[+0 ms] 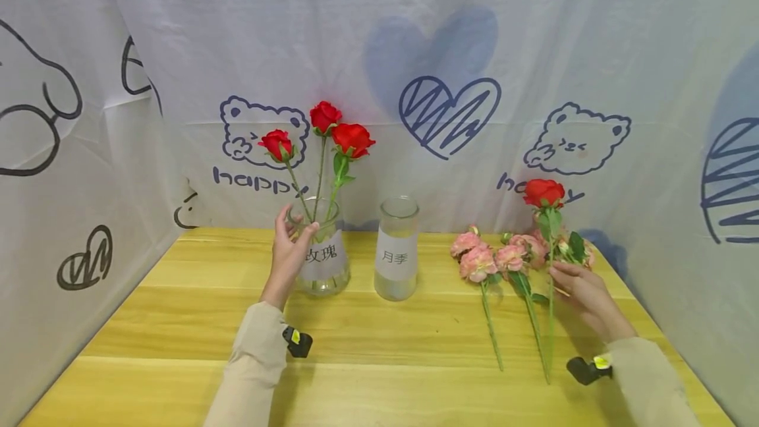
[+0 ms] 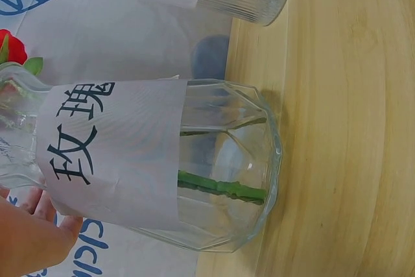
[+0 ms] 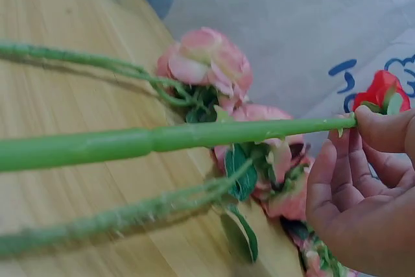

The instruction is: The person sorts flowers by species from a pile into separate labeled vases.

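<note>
Around the neck of a glass vase (image 1: 323, 282) with a white paper label, my left hand (image 1: 287, 252) curls its fingers and thumb. Three red roses (image 1: 352, 140) stand in that vase, and the lower end of a green stem (image 2: 220, 186) shows through the glass in the left wrist view. My right hand (image 1: 587, 298) pinches the stem of another red rose (image 1: 543, 193) between thumb and fingers, with the bloom up. Its green stem (image 3: 162, 139) crosses the right wrist view. Below it, pink flowers (image 1: 477, 262) lie on the table.
A second, narrower glass vase (image 1: 396, 288) with a label stands right of the first; no flowers are in it. The wooden table (image 1: 367, 374) meets a printed white curtain (image 1: 332, 31) at the back. Curtain also hangs at both sides.
</note>
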`<state>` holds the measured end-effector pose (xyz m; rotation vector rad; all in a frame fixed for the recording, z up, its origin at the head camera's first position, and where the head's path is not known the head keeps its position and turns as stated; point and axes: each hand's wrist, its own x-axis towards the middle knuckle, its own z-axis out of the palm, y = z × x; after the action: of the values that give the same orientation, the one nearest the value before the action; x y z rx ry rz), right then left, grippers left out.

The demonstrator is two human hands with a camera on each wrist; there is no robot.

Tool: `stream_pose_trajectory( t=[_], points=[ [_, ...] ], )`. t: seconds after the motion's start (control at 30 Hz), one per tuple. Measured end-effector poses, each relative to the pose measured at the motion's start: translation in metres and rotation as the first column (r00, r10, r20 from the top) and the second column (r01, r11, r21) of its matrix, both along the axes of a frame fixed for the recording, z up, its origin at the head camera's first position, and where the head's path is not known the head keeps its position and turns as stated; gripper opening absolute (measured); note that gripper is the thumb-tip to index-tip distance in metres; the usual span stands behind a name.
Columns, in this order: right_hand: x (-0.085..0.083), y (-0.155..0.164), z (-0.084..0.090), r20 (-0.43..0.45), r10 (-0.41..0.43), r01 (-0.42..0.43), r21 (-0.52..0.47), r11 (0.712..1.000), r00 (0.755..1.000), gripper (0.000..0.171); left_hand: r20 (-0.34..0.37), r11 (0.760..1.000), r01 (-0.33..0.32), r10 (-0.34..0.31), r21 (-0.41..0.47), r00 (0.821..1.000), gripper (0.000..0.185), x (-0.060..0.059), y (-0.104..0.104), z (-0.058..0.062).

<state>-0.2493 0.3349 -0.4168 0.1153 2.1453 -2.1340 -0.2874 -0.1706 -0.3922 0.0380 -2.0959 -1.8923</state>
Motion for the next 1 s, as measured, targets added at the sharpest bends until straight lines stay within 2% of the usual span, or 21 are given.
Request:
stream_pose_trajectory(
  t=[0.07,0.1,0.2,0.27,0.4,0.5,0.57,0.77,0.9,1.0],
  points=[
    [0.001,-0.003,0.001,-0.005,0.009,-0.009,-0.072,0.997,1.0,0.016,-0.005,1.0,0.002,-0.002,0.001,1.0,0.075,0.0,0.0,0.0],
    [0.002,-0.005,0.002,-0.011,0.013,-0.014,-0.106,0.994,1.0,0.01,-0.008,1.0,0.004,-0.004,0.001,1.0,0.075,0.0,0.0,0.0],
    [0.005,-0.011,0.003,-0.022,0.024,-0.028,-0.196,0.98,0.999,0.02,-0.01,1.0,0.007,-0.007,0.0,1.0,0.075,0.0,0.0,0.0],
    [0.007,-0.015,0.004,-0.035,0.032,-0.039,-0.226,0.973,0.999,0.021,-0.007,1.0,0.01,-0.01,-0.001,1.0,0.076,0.001,0.0,0.0],
    [0.008,-0.025,0.005,-0.058,0.042,-0.053,-0.204,0.978,0.997,0.014,0.003,1.0,0.007,-0.007,-0.005,1.0,0.076,0.001,0.0,0.0],
    [0.008,-0.031,0.006,-0.065,0.042,-0.052,-0.162,0.985,0.997,0.033,0.005,1.0,0.009,-0.009,-0.005,1.0,0.076,0.002,0.0,0.001],
    [0.008,-0.035,0.007,-0.066,0.035,-0.045,-0.163,0.986,0.997,0.036,0.006,1.0,0.01,-0.01,-0.006,1.0,0.076,0.002,0.0,0.001],
    [0.004,-0.041,0.008,-0.063,0.0,-0.013,-0.206,0.978,0.998,0.008,0.003,1.0,0.009,-0.009,0.004,1.0,0.077,0.003,0.001,0.001],
    [0.002,-0.046,0.008,-0.071,0.003,-0.015,-0.172,0.985,0.997,0.013,-0.004,1.0,0.007,-0.007,0.004,1.0,0.077,0.003,0.001,0.001],
    [0.001,-0.05,0.009,-0.09,-0.001,-0.018,-0.22,0.975,0.996,0.011,-0.004,1.0,0.003,-0.003,-0.002,1.0,0.076,0.003,0.001,0.0]
  ],
)
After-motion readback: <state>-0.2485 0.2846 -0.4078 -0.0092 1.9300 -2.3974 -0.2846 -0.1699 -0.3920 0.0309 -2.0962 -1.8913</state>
